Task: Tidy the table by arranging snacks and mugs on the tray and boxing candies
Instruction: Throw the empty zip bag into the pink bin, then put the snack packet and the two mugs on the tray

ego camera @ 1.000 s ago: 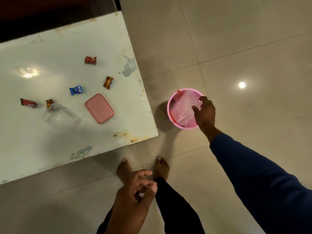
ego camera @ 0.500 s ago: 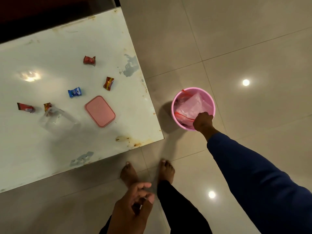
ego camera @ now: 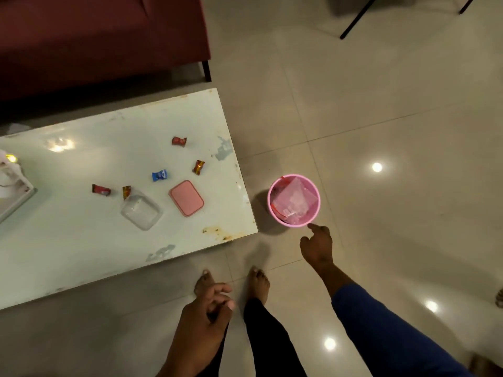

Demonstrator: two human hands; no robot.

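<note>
Several wrapped candies lie on the white table point(ego camera: 81, 240): a red one point(ego camera: 179, 140), a red-and-gold one point(ego camera: 198, 167), a blue one point(ego camera: 159, 175), another red one point(ego camera: 101, 190) and a small one point(ego camera: 126, 191) beside the clear plastic box point(ego camera: 140, 212). The box's pink lid point(ego camera: 186, 198) lies flat to its right. My right hand point(ego camera: 317, 244) hovers just in front of the pink bin point(ego camera: 293, 200) on the floor, forefinger out, holding nothing. My left hand point(ego camera: 206, 314) hangs low over my feet with fingers loosely curled, empty.
The pink bin holds crumpled plastic wrappers. A white tray's corner point(ego camera: 20, 195) shows at the table's left edge. A dark red sofa point(ego camera: 103, 36) stands behind the table. Black chair legs point(ego camera: 356, 19) stand at the far right on the tiled floor.
My right hand has drawn back out of the pink bin toward me and now hangs in front of its rim. The view has pulled back and tilted up, showing the sofa.
</note>
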